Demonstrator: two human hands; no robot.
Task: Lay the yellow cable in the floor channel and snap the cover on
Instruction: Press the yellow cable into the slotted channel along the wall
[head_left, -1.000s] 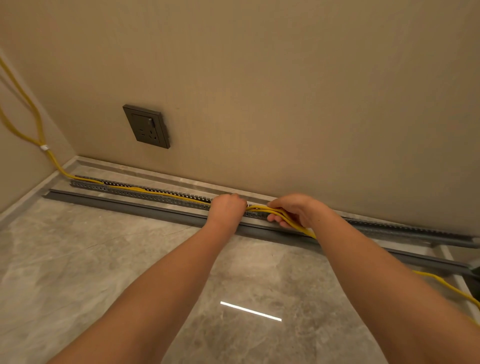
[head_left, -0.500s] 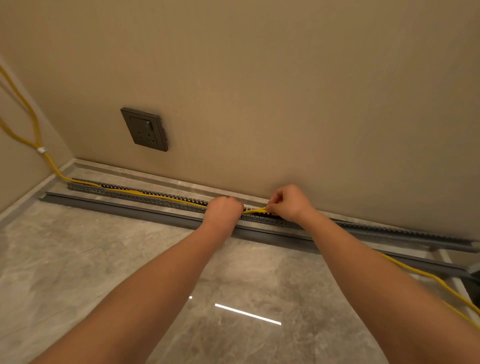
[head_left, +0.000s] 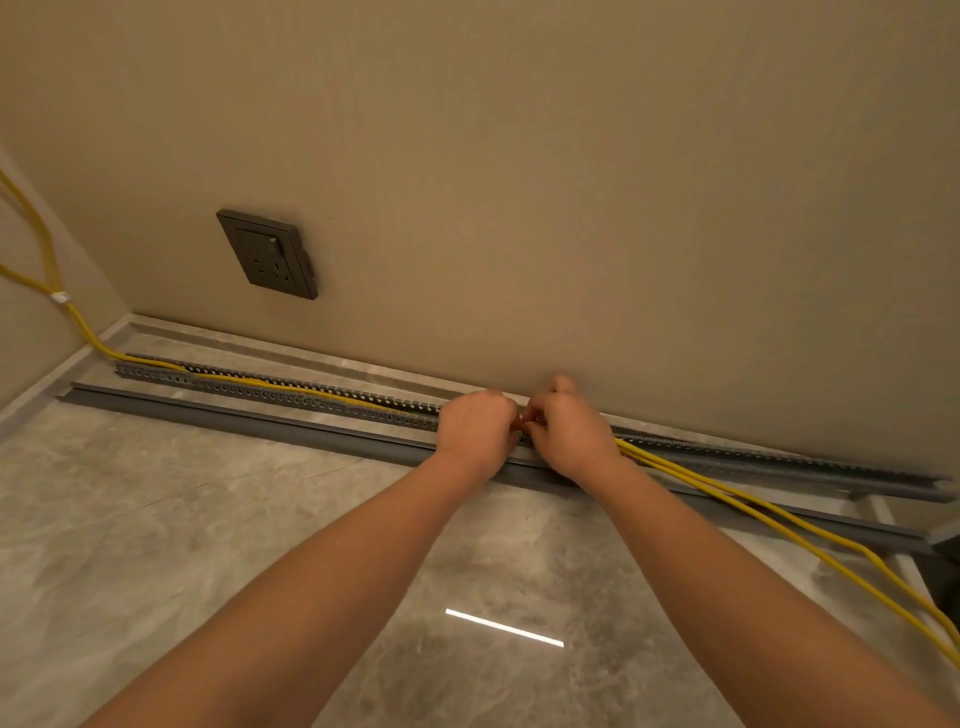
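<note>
Yellow cable (head_left: 779, 514) is being pinched where both fists meet over the floor channel (head_left: 291, 392): left hand (head_left: 475, 428) and right hand (head_left: 569, 434) are touching, curled tight on it (fingertips hidden), probably pressing it between the slotted walls. Left of the hands it is lying inside the channel; right of them, two strands are trailing loose across the cover (head_left: 234, 415), which is lying just in front of the channel, not yet on.

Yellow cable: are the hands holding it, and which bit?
Yes. Both hands, left and right, pinch the yellow cable mid-length, right over the slotted channel. The exact finger grip is hidden between them.
</note>
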